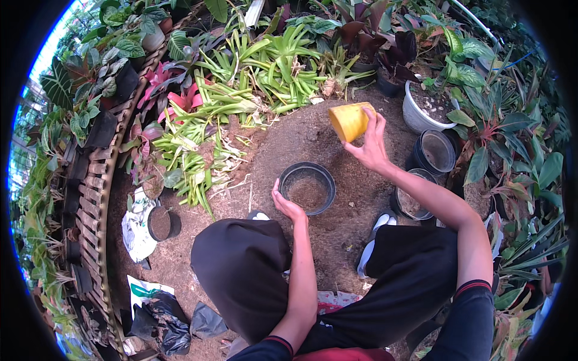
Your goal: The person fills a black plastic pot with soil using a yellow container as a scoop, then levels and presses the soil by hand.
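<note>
A yellow plastic pot (350, 121) is tilted in my right hand (372, 146), its rim gripped between thumb and fingers above the soil. A round black plastic pot (319, 210) stands on the ground between my feet, with brown soil inside. My left hand (288, 205) rests at that pot's left side, palm towards its wall, fingers extended; whether they press on it is hard to tell. Uprooted green leafy plants (280, 67) lie heaped just beyond the pots.
Two black pots (435, 152) stand at the right, near a white pot (417, 115) with soil and pebbles. At left are a small soil-filled pot (160, 223), black plastic bags (169, 322) and a slatted rack (95, 194) of potted plants. Foliage plants (487, 131) line the right side.
</note>
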The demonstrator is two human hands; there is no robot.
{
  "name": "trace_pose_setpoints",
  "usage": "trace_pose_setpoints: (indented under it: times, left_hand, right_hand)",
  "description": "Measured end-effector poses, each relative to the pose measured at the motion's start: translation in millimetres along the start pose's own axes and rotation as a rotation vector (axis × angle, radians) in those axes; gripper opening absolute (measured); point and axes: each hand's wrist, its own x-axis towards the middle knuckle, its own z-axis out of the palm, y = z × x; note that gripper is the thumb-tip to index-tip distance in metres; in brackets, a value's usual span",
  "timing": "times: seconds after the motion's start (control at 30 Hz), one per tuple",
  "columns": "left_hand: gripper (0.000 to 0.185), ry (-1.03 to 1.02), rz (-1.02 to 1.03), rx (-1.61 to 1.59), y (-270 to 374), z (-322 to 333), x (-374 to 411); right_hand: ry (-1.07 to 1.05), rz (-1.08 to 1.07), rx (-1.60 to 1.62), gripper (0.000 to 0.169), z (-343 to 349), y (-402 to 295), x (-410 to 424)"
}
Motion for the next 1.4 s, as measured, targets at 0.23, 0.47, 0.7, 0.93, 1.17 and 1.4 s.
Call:
trace_pose_setpoints:
  times: [0.23, 0.47, 0.7, 0.93, 1.17, 1.4]
  left_hand:
    - [0.051, -0.004, 0.014, 0.024, -5, 2, 1]
    - [0.05, -0.002, 0.002, 0.034, 0, 8, -4]
    - [0.051, 0.006, 0.0, 0.035, -1, 5, -2]
    - [0.048, 0.02, -0.013, -0.009, 3, 7, -4]
    - [0.049, 0.032, -0.037, -0.016, 5, 5, -4]
    - [0.048, 0.026, -0.037, -0.028, 2, 3, -2]
  right_hand:
    - [-0.275, 0.672, -0.274, 0.117, 17, 76, -50]
    - [-0.478, 0.717, -0.487, 0.124, 33, 107, -86]
    - [-0.693, 0.952, -0.345, 0.121, 64, 70, -101]
    - [-0.789, 1.013, 0.09, 0.11, 23, 99, -79]
    - [-0.96, 1.036, 0.861, 0.075, -27, 111, -48]
    - [-0.968, 0.68, 0.804, 0.079, -44, 62, -6]
